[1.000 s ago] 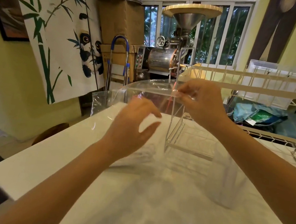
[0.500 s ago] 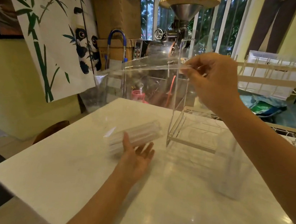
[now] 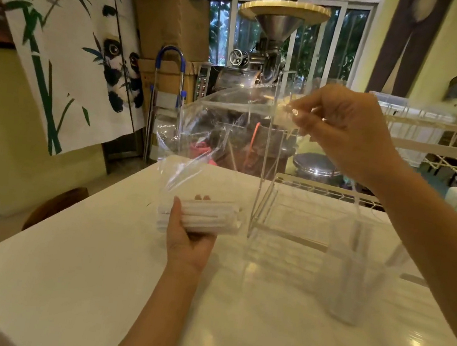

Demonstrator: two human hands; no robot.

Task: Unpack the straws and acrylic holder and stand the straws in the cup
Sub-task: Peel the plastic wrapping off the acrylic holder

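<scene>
Head view: the bundle of white straws [image 3: 205, 217] now sits in the left hand [image 3: 190, 240], thumb on the near side and fingertips curled over the far side, held just above the white tabletop [image 3: 92, 271]. Half a second ago that hand lay open on the table with the bundle only resting against its fingers, so the straws have gone from lying loose to being properly gripped. The right hand [image 3: 343, 130] has stayed raised, pinching the top edge of the clear plastic bag [image 3: 212, 130] between thumb and fingertips; the bag hangs slack from there down toward the straws, and I cannot tell whether the bundle is fully clear of it. Just to the right of the straws stands the clear acrylic holder [image 3: 288, 215], already out of the packaging. The clear cup [image 3: 352, 282] stands nearer, on the right side of the table, well apart from the straws. By my judgement unpacking is nearly done: discard the bag, then carry the straws to the cup.
</scene>
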